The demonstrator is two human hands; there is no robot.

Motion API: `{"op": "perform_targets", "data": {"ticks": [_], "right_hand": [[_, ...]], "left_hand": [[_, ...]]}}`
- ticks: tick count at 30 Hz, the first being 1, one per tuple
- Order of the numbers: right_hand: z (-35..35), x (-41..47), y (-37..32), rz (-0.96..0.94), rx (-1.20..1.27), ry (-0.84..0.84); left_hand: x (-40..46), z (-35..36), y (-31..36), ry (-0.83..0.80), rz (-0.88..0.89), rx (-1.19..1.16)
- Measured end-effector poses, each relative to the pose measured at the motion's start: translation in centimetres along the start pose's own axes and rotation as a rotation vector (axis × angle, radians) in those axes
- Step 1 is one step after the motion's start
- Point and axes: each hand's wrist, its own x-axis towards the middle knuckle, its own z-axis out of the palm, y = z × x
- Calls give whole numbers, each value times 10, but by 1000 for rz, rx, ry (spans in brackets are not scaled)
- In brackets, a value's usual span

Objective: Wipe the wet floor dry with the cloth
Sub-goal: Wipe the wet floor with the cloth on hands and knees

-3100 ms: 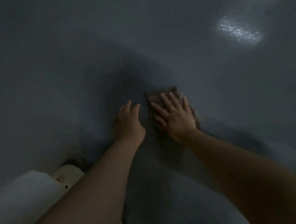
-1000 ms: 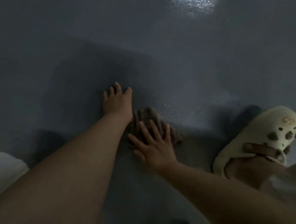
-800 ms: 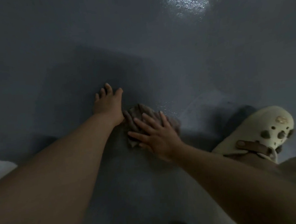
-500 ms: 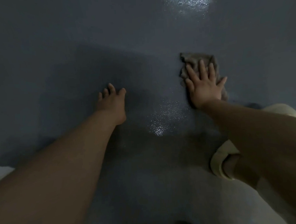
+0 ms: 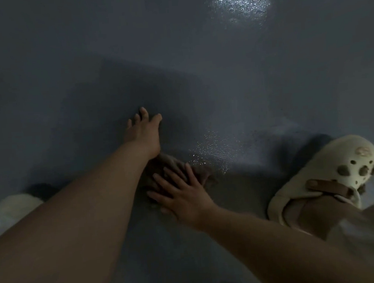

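A crumpled brown cloth (image 5: 202, 172) lies on the dark grey floor (image 5: 70, 104), mostly under my right hand (image 5: 183, 196), which presses on it with straight, spread fingers. My left hand (image 5: 145, 133) rests flat on the floor just beyond the cloth, fingers stretched forward. A glistening wet patch (image 5: 215, 148) shows on the floor right of the cloth. My left forearm hides the cloth's left part.
A cream clog (image 5: 328, 176) with a brown strap is on my foot at the right. Another pale shoe (image 5: 15, 206) shows at the left edge. Light glares off the floor (image 5: 239, 4) at the top.
My right hand has slid the cloth back from the far right toward me, to just beside my left wrist. My left hand has stayed in place on the floor.
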Motion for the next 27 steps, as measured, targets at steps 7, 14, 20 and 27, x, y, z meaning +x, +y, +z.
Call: {"op": "perform_targets", "data": {"ticks": [7,14,20,27], "right_hand": [[-23,2,114,103,-164,-67],[-61,-21,216,898,165,34],[-57,-1,176,1011,308,95],[-25,-16,81,624,178,41]], "left_hand": [[0,0,3,5,-26,12],[2,5,2,9,-39,9],[0,3,7,12,-67,10],[-3,-5,30,75,-196,-50]]}}
